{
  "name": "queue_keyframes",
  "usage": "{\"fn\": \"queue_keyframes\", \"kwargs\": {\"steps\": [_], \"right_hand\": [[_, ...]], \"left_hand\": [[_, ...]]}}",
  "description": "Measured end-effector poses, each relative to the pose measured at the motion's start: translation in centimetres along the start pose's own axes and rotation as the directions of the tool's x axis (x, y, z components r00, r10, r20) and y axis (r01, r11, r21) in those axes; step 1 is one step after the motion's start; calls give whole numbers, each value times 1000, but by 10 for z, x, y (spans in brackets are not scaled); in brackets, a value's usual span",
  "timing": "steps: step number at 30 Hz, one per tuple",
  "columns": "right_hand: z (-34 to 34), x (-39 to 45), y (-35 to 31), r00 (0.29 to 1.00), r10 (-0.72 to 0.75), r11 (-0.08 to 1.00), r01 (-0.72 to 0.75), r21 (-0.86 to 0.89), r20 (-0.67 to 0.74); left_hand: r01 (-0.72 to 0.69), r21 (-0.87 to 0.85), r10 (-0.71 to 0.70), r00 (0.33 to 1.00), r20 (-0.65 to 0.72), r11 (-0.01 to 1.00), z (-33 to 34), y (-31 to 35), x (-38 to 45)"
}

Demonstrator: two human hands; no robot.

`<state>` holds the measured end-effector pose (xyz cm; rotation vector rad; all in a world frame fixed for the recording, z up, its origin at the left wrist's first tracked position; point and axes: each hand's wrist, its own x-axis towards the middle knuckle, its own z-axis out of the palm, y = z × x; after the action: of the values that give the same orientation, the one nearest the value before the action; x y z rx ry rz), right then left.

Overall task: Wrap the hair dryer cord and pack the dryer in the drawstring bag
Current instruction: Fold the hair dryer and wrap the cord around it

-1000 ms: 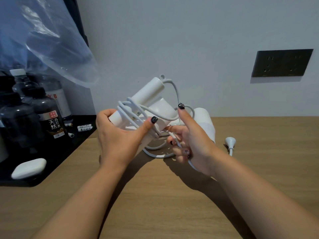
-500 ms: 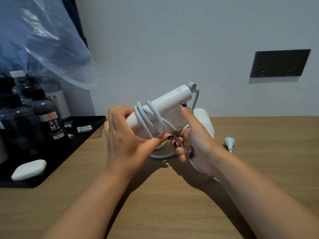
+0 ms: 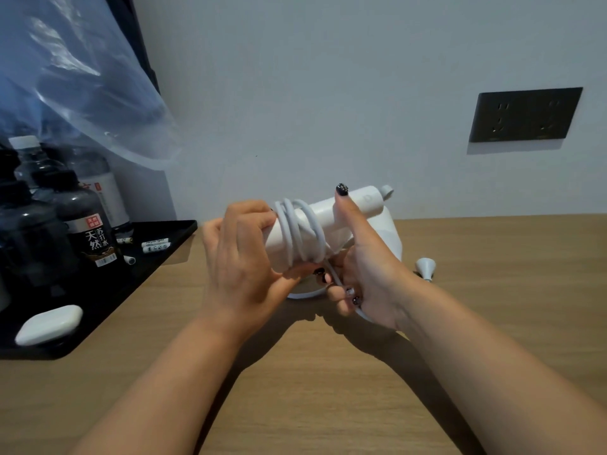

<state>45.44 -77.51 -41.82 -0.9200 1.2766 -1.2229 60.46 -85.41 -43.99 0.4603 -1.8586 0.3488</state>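
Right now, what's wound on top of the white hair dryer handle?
Several loops of the white cord wrap the hair dryer handle. The left hand hides the handle's near end, and the right hand covers where the cord runs on.

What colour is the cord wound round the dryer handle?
White, same as the hair dryer; the cord shows clearly in the head view.

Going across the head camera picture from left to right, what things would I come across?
White case on the black tray → dark labelled bottle → left hand → coiled cord on the hair dryer → right hand → plug → wall socket.
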Motion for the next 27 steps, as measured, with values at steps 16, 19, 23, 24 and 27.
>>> {"fn": "queue_keyframes", "kwargs": {"steps": [16, 19, 23, 24, 27], "right_hand": [[-4, 0, -1, 900, -393, 919, 376, -118, -191], [-5, -1, 1, 891, -446, 895, 443, -60, -82], [-9, 5, 7, 871, -491, 870, 491, -37, -3], [-10, 8, 9, 865, -501, 865, 501, -12, 15], [-11, 10, 13, 828, -555, 832, 554, 41, 76]], "left_hand": [[750, -525, -481, 661, 576, 402, -2, -7, -3], [880, -406, -395, 474, 787, 247, -8, -10, -1], [919, -384, -245, 394, 886, 91, -22, -10, 3], [926, -378, -210, 374, 904, 22, -25, -9, 2], [936, -313, -137, 292, 946, -163, -32, -5, -1]]}}
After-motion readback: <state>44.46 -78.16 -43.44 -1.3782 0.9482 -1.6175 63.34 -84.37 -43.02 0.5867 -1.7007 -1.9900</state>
